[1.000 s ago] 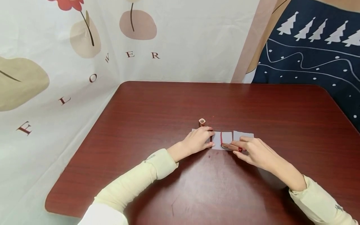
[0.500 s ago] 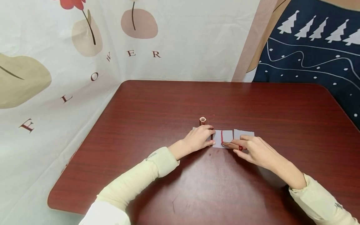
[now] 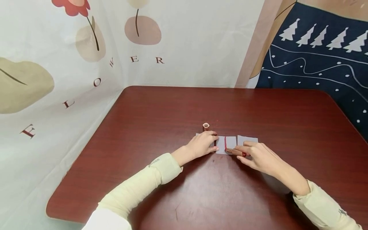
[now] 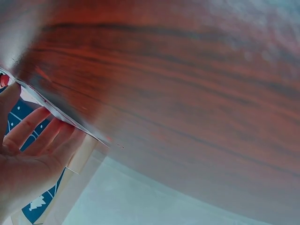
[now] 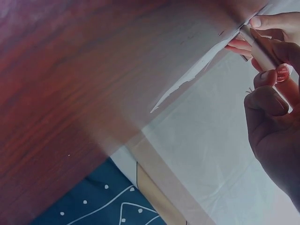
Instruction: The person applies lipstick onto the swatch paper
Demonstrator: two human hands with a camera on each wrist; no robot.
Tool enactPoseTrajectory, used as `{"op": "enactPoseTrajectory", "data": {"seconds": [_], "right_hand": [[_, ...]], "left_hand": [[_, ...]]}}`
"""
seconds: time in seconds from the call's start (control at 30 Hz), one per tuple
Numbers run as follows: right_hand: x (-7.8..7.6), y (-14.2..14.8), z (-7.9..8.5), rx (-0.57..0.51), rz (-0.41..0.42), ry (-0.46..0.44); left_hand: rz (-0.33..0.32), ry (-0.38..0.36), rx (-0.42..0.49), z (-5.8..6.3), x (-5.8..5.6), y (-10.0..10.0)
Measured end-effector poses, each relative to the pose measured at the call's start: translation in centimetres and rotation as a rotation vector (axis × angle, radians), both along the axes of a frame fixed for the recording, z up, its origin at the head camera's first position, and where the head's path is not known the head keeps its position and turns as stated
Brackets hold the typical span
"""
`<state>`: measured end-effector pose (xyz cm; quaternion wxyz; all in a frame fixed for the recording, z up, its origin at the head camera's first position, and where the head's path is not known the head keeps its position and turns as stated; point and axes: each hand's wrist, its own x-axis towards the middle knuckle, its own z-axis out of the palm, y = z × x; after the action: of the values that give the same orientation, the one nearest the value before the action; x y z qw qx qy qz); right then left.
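Almost nothing is changed over the last second: the scene is only seen to sit a little lower in the head view than half a second ago, and the red line [image 3: 225, 143] is carried at most slightly nearer the sheet's near edge. By this it may be judged that the stroke is close to complete or is being finished slowly. The lipstick [image 3: 235, 152] is gripped by the right hand [image 3: 260, 158], and its tip is set at the line's lower end on the middle paper [image 3: 231, 142], roughly midway between the left and right edges of the tabletop [image 3: 161, 115], well in from the far edge. The tip is pointed toward the tabletop's left edge; the long axis is laid nearly parallel to the far edge, with the base [image 5: 282, 72] angled slightly nearer the person and raised above the paper. The left hand [image 3: 202, 144] is rested on the paper row, its fingers relaxed, with nothing seen grasped.
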<state>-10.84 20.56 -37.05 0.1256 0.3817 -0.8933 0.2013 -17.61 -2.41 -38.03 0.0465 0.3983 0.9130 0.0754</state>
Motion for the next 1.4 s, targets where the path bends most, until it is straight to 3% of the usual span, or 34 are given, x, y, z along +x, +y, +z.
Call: {"op": "enactPoseTrajectory", "data": {"seconds": [0.73, 1.4], "right_hand": [[0.34, -0.17, -0.01, -0.012, -0.001, -0.011], [0.42, -0.21, -0.13, -0.038, 0.026, 0.037]], "left_hand": [[0.009, 0.014, -0.003, -0.22, 0.22, -0.04], [0.017, 0.007, 0.001, -0.05, 0.46, -0.12]]}}
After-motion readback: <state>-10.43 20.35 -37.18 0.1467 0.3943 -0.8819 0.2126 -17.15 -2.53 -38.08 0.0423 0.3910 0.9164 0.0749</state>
